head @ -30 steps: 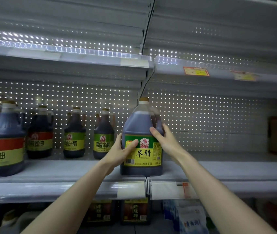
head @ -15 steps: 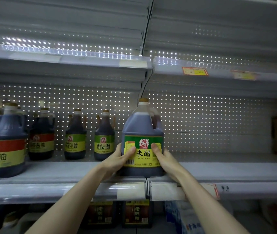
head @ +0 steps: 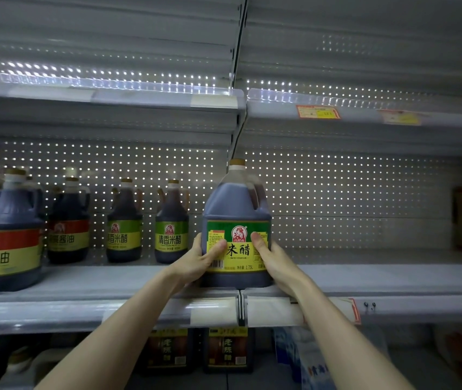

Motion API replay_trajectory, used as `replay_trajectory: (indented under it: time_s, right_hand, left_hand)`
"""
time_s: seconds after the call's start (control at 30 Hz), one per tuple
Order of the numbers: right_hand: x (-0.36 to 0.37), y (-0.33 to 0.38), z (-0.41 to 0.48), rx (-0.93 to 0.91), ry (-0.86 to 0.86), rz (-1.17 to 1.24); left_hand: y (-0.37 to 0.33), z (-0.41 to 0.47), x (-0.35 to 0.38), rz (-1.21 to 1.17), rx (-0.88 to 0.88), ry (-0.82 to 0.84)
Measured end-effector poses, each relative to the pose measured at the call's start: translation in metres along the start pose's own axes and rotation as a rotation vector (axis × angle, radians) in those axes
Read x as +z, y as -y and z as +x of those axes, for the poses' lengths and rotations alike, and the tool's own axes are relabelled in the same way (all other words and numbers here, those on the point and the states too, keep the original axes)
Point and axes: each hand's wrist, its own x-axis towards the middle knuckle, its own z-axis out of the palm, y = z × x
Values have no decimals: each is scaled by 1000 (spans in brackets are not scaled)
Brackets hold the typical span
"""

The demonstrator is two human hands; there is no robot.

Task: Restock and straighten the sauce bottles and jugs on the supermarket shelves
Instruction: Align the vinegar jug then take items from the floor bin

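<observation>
Jug (head: 236, 220) of rice vinegar is standing upright at the shelf (head: 378, 274) front. The left hand (head: 196, 260) and right hand (head: 276, 263) are gripping the jug's sides, thumbs pressing its label. Left of the jug, two green-label bottles (head: 124, 223) (head: 171, 225) and two soy jugs (head: 7, 235) (head: 68, 220) are standing on that shelf; below it, dark bottles (head: 228, 350) are showing.

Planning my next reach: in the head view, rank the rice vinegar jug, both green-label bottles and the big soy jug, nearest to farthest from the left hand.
1. Rice vinegar jug: held by the left hand.
2. Right green-label bottle: just left of the hand.
3. Left green-label bottle: further left.
4. Big soy jug: far left, at the shelf front.
</observation>
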Motion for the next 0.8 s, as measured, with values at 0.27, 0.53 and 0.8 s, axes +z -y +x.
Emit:
replay_trajectory:
  time_s: [0.27, 0.53, 0.8]
  right_hand:
    - [0, -1, 0, 8, -12, -18]
    - [-1, -2, 0, -8, 0, 1]
    - [0, -4, 2, -7, -29, -12]
  left_hand:
    - [-1, -1, 0, -4, -1, -1]
    - [3, 2, 2, 12, 22, -10]
    - [2, 1, 0, 8, 24, 8]
